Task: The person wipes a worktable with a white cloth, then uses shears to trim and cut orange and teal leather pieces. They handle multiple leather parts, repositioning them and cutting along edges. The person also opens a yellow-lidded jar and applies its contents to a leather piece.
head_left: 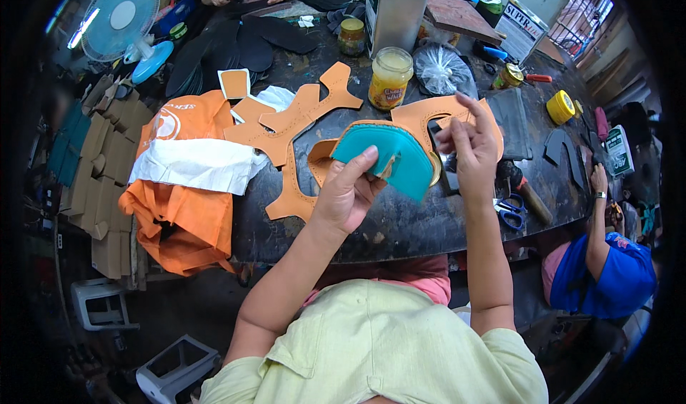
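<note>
My left hand [350,193] grips a tan leather shoe piece with a teal lining [379,154], thumb on the teal face and fingers beneath. A small brownish flap or mark shows on the lining beside my thumb. To the right of it, my right hand [475,147] is raised above the table, index finger stretched up and apart from the thumb, the other fingers partly curled. No object shows in it. Several flat tan leather cutouts with stitched holes [275,140] lie left of the held piece. Another tan cutout [425,110] lies behind it, partly hidden by my right hand.
A jar of yellowish paste [391,79] and a metal can [395,15] stand behind. Right of my hands lie a hammer [534,202] and blue-handled scissors [509,212]. An orange bag [186,218] hangs over the left edge. Co-workers sit across and at right.
</note>
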`<state>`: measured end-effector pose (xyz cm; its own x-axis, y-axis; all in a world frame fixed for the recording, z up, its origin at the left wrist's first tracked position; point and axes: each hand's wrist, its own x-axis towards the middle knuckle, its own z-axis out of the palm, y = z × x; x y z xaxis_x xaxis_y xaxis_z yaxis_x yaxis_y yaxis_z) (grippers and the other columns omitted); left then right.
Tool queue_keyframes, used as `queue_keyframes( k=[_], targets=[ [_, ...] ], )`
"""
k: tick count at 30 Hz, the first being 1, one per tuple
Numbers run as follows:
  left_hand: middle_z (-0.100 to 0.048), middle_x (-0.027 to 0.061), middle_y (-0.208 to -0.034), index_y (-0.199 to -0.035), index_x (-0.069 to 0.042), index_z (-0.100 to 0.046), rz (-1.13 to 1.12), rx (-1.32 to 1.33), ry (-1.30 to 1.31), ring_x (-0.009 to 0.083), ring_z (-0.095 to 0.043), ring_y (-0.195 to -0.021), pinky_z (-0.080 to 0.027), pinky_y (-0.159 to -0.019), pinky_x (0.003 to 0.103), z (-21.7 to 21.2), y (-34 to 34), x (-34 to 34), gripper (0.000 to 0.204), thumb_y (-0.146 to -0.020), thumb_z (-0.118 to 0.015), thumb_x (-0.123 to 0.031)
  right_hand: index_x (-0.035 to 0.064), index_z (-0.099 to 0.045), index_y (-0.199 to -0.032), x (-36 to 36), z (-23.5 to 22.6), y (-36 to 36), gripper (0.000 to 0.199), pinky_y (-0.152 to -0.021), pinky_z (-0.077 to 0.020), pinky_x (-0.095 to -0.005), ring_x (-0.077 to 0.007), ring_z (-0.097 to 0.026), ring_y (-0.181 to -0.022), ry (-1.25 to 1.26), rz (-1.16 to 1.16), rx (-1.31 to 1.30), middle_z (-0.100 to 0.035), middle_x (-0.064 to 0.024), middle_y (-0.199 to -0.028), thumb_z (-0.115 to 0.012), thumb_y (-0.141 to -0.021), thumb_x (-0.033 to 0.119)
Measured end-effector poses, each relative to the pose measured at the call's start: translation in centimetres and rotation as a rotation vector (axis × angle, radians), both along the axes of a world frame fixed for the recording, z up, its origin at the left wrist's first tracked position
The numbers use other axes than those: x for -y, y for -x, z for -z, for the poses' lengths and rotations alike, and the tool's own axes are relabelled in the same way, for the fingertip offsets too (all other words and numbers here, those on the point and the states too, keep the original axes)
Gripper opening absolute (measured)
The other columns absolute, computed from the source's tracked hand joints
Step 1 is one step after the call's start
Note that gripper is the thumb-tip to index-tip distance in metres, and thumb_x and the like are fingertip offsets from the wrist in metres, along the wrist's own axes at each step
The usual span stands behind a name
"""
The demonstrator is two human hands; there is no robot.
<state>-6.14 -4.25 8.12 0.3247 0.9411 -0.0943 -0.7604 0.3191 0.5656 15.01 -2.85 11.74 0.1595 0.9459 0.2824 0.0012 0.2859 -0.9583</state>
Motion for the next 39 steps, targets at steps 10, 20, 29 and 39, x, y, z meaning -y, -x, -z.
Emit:
queue_keyframes(
  k=[10,20,29,39],
  targets=[
    [-0.072,0.0078,-0.118,-0.129,-0.006,-0.065,-0.13,-0.108,-0.129,0.017,-0.071,-0.107,-0.061,-0.093,0.034,-1.0,-1.6,0.9,0.029,-0.11,-0.056,-0.026,0.0064,-0.068,-0.137,3.5,-1.2,1.8,0.059,-0.094,-0.0544,-0.0344,-0.0196,-0.064,-0.107,-0.196,-0.128,0.56,-0.062,-0.0095,-0.12,-0.086,-0.081,0.007],
    [-0.07,0.0114,-0.13,-0.133,-0.004,-0.062,-0.111,0.03,-0.038,0.0225,-0.069,-0.115,-0.054,-0.107,0.043,-1.2,-1.4,1.4,0.032,-0.11,-0.055,-0.026,0.0165,-0.079,-0.122,3.2,-0.2,2.1,0.052,-0.091,-0.0568,-0.0348,-0.0251,-0.066,-0.106,-0.549,-0.046,0.782,-0.061,-0.0109,-0.118,-0.081,-0.076,-0.007],
    [-0.071,0.0107,-0.123,-0.133,-0.003,-0.06,0.051,0.281,0.106,0.0208,-0.068,-0.114,-0.054,-0.108,0.041,-0.8,-0.6,0.8,0.033,-0.11,-0.056,-0.026,0.0091,-0.069,-0.139,2.9,-0.3,2.7,0.056,-0.097,-0.0511,-0.0362,-0.0264,-0.063,-0.112,-0.413,-0.038,0.69,-0.06,-0.0124,-0.125,-0.08,-0.084,0.004],
    [-0.065,0.014,-0.135,-0.138,0.0,-0.053,0.027,0.256,0.197,0.0225,-0.064,-0.124,-0.049,-0.116,0.042,-0.7,-0.3,0.8,0.037,-0.11,-0.055,-0.024,0.0145,-0.064,-0.145,2.1,0.1,2.3,0.071,-0.087,-0.0524,-0.0392,-0.0267,-0.062,-0.105,-0.496,0.007,0.816,-0.056,-0.0151,-0.13,-0.082,-0.078,0.006]
  ],
)
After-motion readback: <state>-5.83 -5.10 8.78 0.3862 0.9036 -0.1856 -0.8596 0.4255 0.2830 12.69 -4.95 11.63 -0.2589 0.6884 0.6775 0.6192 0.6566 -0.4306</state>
